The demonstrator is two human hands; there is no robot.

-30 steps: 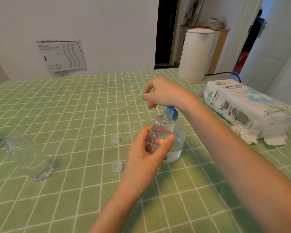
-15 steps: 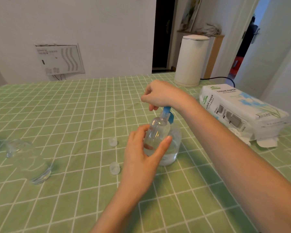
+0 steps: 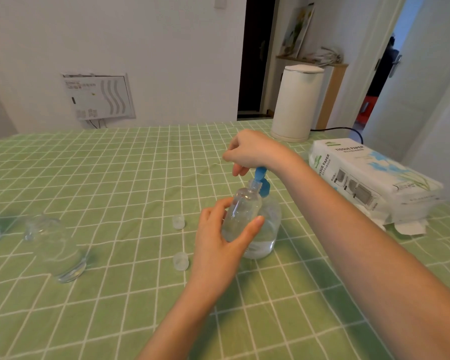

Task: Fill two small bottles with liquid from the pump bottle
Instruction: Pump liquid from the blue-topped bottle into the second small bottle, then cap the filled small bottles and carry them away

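Step in hand, by look of it: filling first small bottle (image 3: 240,214). Your left hand (image 3: 218,237) wraps thumb and fingers round it, mouth tipped under blue pump head (image 3: 261,183). Your right hand (image 3: 252,152) sits atop pump head, fingers curled over it. Pump bottle (image 3: 268,229) stands just behind left hand. Fill level unclear. Next: press straight down, hold mouth under spout. Two caps (image 3: 178,221) lie just left of left hand.

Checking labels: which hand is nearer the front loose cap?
Left. The left hand, holding the small bottle, is beside the cap; the right hand is farther back on the pump.
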